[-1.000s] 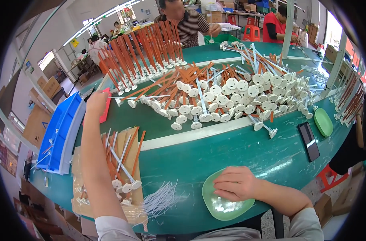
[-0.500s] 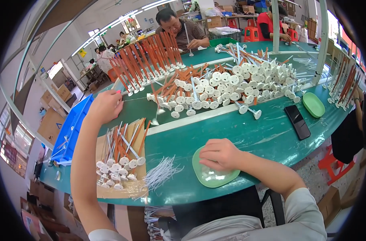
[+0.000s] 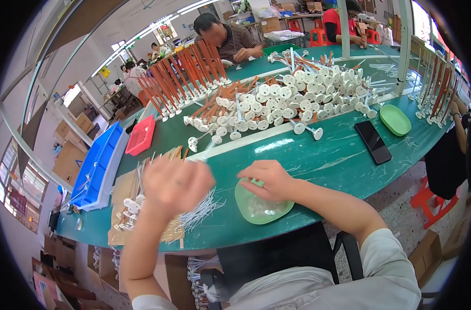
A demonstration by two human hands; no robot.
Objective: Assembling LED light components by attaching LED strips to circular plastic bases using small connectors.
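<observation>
My left hand (image 3: pixel 177 185) is smeared by motion above the brown cardboard sheet (image 3: pixel 123 186), so its fingers and anything in them cannot be made out. Below it lie white round-based sticks (image 3: pixel 133 205), partly hidden by my arm, and a bundle of thin white strips (image 3: pixel 203 211). My right hand (image 3: pixel 270 180) hovers at the rim of a light green dish (image 3: pixel 264 211), thumb and fingers apart. Small clear pieces lie in that dish. Beyond both hands spreads a large heap of white disc-based sticks (image 3: pixel 292 98) with brown and white stems.
Upright brown sticks (image 3: pixel 186 75) stand in rows at the far left. A red tray (image 3: pixel 141 135) and a long blue bin (image 3: pixel 98 165) sit at left. On the right are a black phone (image 3: pixel 372 142) and another green dish (image 3: pixel 396 120). Co-workers sit across the table.
My left hand has swung right and nearer from the far left, uncovering the red tray. My right hand's fingers have lifted from inside the dish and parted. The view has shifted slightly.
</observation>
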